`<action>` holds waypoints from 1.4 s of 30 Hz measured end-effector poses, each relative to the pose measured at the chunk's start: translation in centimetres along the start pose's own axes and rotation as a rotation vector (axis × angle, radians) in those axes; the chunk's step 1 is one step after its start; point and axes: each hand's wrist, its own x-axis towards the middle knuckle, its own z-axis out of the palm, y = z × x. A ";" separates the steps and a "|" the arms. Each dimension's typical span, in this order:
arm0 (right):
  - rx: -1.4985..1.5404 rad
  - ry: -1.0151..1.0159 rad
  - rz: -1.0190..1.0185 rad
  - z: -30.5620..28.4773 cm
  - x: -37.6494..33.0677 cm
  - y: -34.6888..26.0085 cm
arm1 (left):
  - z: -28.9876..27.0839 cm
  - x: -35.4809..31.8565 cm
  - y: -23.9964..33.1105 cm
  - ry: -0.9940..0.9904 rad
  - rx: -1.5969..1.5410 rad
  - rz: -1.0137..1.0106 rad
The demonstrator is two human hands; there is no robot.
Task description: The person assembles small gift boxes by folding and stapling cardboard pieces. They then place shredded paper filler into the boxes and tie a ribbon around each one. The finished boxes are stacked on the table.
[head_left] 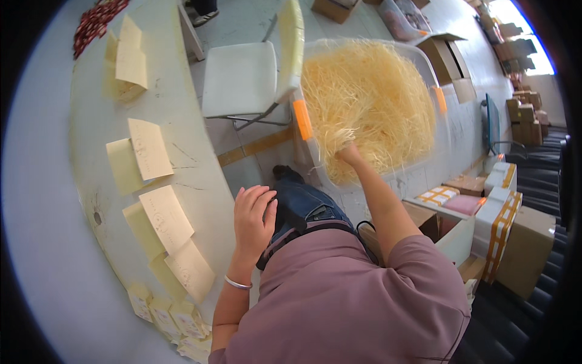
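My right hand reaches into a heap of pale yellow shredded filler. Strands cover its fingers, so I cannot see how they are closed. A lighter tuft of strands stands up just past them. The filler fills a large clear plastic bin with orange latches, ahead and to the right. My left hand is held up in front of my body, between the table and me. Its fingers are loosely bent and a little apart, with nothing in them. A silver bangle circles that wrist.
Along the long white table at left stand several cream paper boxes with raised flaps. A white folding chair stands between table and bin. White foam boxes and cartons lie at right beside a dark roller conveyor.
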 end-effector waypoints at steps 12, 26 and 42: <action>0.701 0.206 -0.103 -20.5 -3.5 -8.7 | 13.3 15.4 8.5 -0.200 0.059 0.311; 0.823 0.383 -0.182 -34.3 -5.8 -4.5 | 27.2 16.9 2.3 -0.483 -0.027 -0.038; 0.514 -0.005 -0.288 -37.7 -4.0 -10.4 | 21.6 23.3 16.8 -0.188 -0.781 0.090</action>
